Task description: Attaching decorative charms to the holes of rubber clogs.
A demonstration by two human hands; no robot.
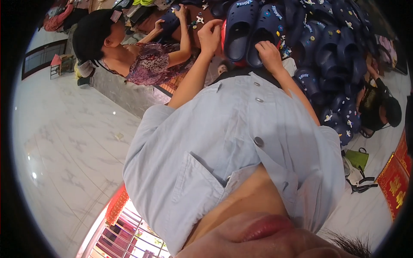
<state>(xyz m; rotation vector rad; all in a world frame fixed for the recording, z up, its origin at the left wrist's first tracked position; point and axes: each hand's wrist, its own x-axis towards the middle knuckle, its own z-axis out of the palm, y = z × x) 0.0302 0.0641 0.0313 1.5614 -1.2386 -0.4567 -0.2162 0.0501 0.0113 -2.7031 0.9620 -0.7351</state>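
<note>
Clogs [253, 31]: found paired ahead, with toe charms [276, 12] already on. From left, saw loose charms [199, 20], perhaps left to fit; curled left hand [210, 38] beside left clog [236, 36], could not tell its grip; hooked right hand [270, 56] into right clog [266, 34], grasp likewise unclear; glimpsed many decorated clogs [329, 45] heaped beyond.

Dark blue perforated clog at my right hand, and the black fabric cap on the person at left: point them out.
Dark blue perforated clog [266, 22]: head view, on its upper.
Black fabric cap [93, 36]: head view, on its crown.
</note>
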